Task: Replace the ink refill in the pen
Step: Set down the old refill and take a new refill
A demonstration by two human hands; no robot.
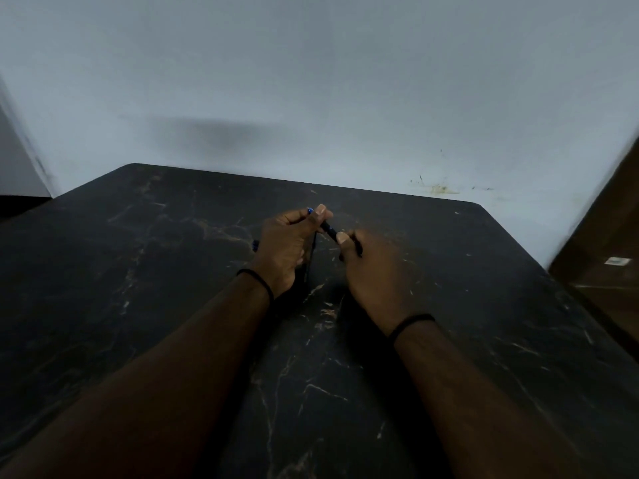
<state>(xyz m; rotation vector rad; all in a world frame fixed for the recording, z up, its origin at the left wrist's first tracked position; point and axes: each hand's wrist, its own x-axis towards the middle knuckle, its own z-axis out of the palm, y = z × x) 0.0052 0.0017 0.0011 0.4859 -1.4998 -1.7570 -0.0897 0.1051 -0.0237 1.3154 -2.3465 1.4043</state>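
— Pen (331, 231), black and slim, held above the middle of the dark marbled table (484, 305): we see it bridging both hands, slanting from upper left down to the right.

— And the grips?

— Our left hand (285, 248) has its fingers curled, thumb and fingertips pinching the pen's upper end, where a small blue tip (310, 211) shows. Our right hand (371, 271) pinches the lower end, fingers curled round it. A thin dark rod (313, 250) hangs down beside the left palm; whether it is the refill, we cannot tell.

— Room to move?

— We see bare tabletop on both sides of the forearms. The far edge (311, 183) runs close under a pale wall (311, 81), and a brown panel (605, 236) stands beyond the right corner.
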